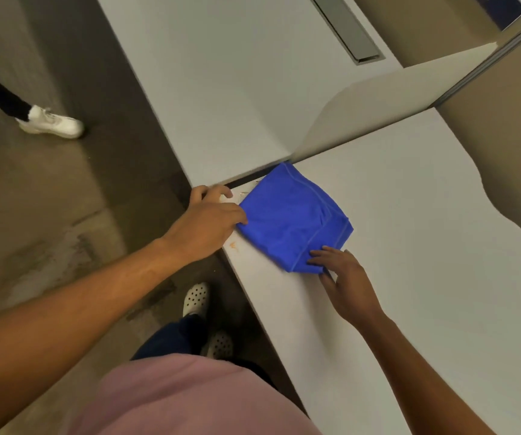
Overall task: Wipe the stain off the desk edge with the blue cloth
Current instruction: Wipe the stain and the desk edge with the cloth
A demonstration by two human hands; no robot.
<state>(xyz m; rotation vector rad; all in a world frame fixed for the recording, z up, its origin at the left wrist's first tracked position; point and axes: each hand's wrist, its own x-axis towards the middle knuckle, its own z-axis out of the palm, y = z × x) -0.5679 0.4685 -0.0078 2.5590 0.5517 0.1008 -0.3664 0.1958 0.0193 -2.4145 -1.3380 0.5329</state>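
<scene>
A folded blue cloth lies flat on the white desk, close to its left edge and corner. A small orange stain marks the desk edge just below the cloth's left corner. My left hand rests at the desk corner with its fingertips touching the cloth's left corner. My right hand lies with spread fingers on the cloth's near corner, pressing it without gripping.
A second white desk adjoins at the back, split off by a white divider panel. A grey cable slot sits at its rear. Another person's white shoes stand on the floor at left. My own feet are below the desk edge.
</scene>
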